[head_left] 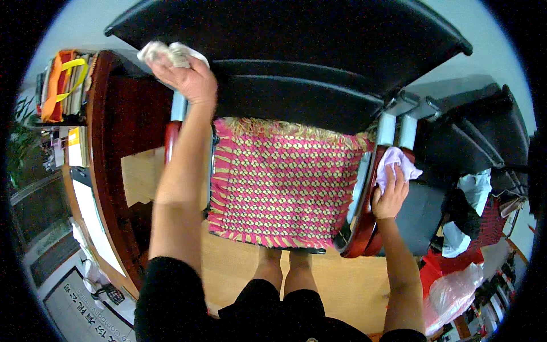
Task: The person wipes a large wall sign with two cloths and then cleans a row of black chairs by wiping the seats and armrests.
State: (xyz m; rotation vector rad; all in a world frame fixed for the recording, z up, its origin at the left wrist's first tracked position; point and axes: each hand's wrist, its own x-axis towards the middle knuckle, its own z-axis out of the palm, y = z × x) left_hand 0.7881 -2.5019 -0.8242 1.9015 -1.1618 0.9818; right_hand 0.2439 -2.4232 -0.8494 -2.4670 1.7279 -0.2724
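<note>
My left hand grips a crumpled whitish cloth by the left part of a black chair backrest. Whether that cloth touches the backrest, I cannot tell. At the right, my right hand presses a pale purple cloth onto a reddish-brown armrest. Between my arms, a pink and cream woven mat with fringed edges covers the chair's seat. Part of the left armrest shows behind my left forearm.
A dark wooden cabinet stands on the left, with folders and papers on it. Another black chair adjoins on the right. Beyond it are a red bag and clear plastic. Light wood flooring lies below.
</note>
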